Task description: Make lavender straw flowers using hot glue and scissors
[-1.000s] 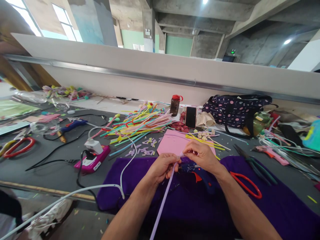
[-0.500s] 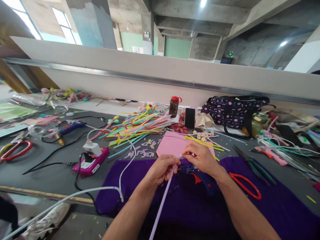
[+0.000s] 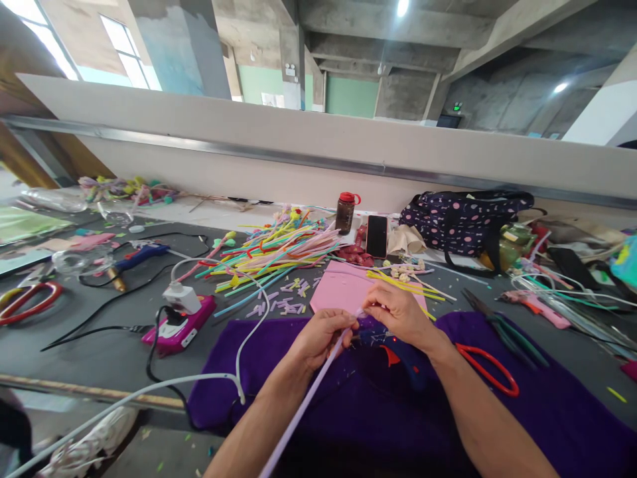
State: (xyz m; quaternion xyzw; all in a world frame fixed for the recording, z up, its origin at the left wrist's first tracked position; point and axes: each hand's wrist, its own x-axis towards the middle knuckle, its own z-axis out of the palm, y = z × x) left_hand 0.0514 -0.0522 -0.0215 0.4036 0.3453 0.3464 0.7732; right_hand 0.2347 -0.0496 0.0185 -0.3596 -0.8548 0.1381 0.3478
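A long lavender pipe cleaner [image 3: 304, 405] slants from my fingers down toward the bottom of the view. My left hand [image 3: 323, 337] is closed around it, thumb and fingertips pressed together. Close beside it, my right hand [image 3: 397, 311] pinches the lavender end; the fingers hide most of that spot. Just below the hands lies a dark blue glue gun [image 3: 405, 358] with a red trigger and a small red light, on a purple cloth [image 3: 368, 425]. Behind the hands is a pink foam sheet [image 3: 337, 287].
Colourful pipe cleaners [image 3: 279, 255] lie beyond, with short cut pieces [image 3: 288, 302] nearby. Scissors [image 3: 490, 365] rest at right, a magenta power strip [image 3: 182, 325] at left. A white cable [image 3: 149, 386] crosses the left front. A bottle [image 3: 345, 216], phone [image 3: 377, 237] and bag [image 3: 462, 222] stand behind.
The free length of the lavender pipe cleaner has swung to the left at its lower end. Both hands keep nearly the same place and grip.
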